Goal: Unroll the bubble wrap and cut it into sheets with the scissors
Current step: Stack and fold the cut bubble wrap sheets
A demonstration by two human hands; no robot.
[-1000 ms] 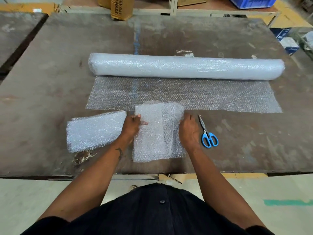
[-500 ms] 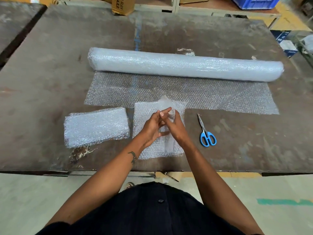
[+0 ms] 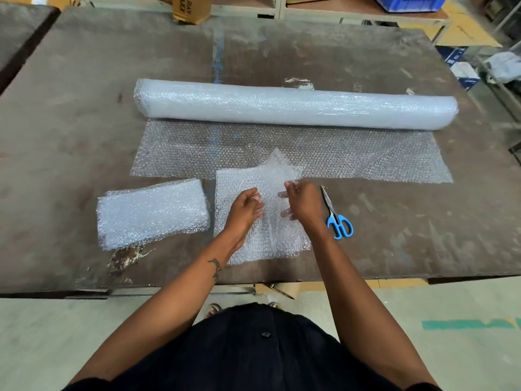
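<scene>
A long bubble wrap roll [image 3: 296, 107] lies across the table, with an unrolled flat length [image 3: 282, 150] spread toward me. In front of it a cut sheet [image 3: 239, 179] rests on the table, its right part lifted off the surface. My left hand [image 3: 245, 207] and my right hand [image 3: 301, 201] each pinch that lifted part, a hand's width apart. Blue-handled scissors [image 3: 337, 214] lie shut on the table just right of my right hand. A stack of folded cut sheets [image 3: 152, 211] sits to the left.
The worn dark table [image 3: 84, 108] has its near edge just below the sheet. A cardboard box [image 3: 190, 8] stands at the far edge, a blue crate [image 3: 408, 1] on a shelf behind. Boxes [image 3: 462, 71] are beyond the right edge.
My hands first pressed the sheet flat at its sides, then met at its middle and lifted a layer. Now they have drawn apart, holding the raised part.
</scene>
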